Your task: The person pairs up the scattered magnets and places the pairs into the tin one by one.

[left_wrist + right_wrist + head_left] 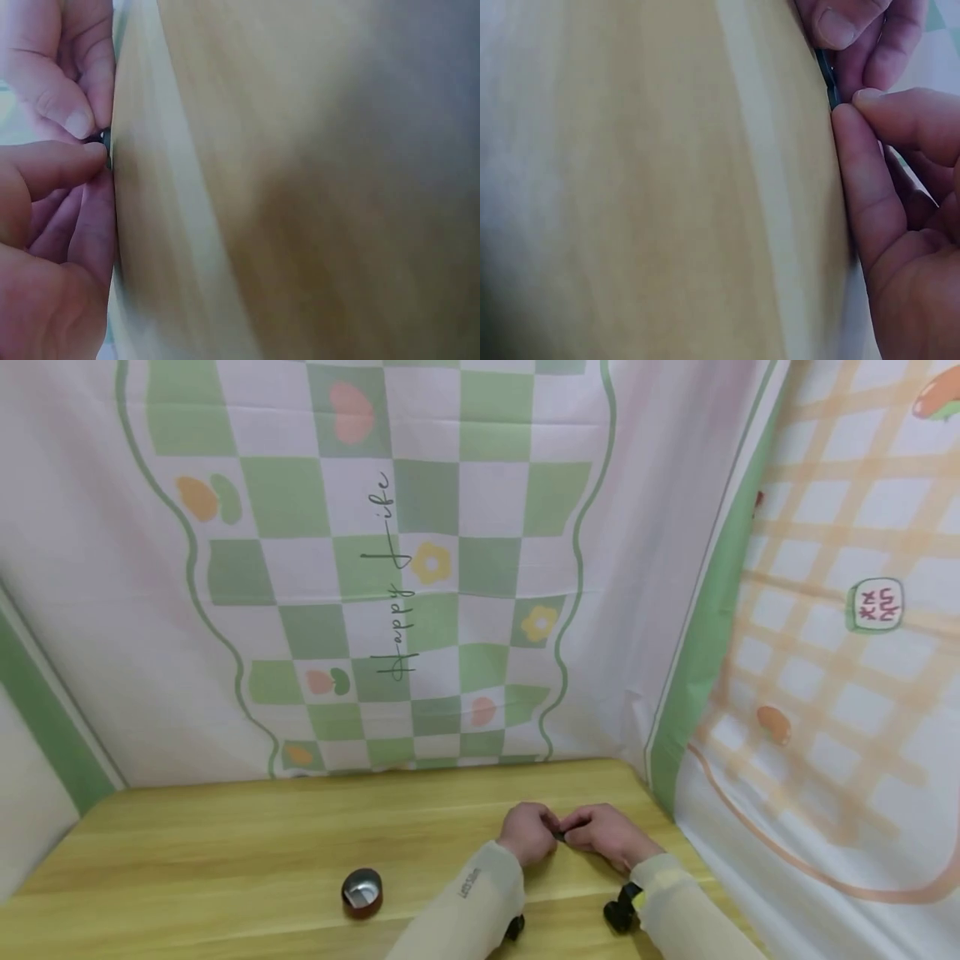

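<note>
My left hand (529,833) and right hand (609,835) meet over the right part of the wooden table. Between their fingertips is a small, thin dark piece (827,75), mostly covered, so its kind cannot be told. In the right wrist view, the right thumb and forefinger pinch its near end, while the left fingers grip the far end. The left wrist view shows the same dark piece (106,141) at the left thumb tip, close to the tabletop.
To the left of my arms stands a small round tin (362,894), dark red outside and silvery inside, with something pale in it. Black wrist devices (621,910) hang under the sleeves. Printed cloth (427,635) borders the wooden table (225,835) behind and on the right.
</note>
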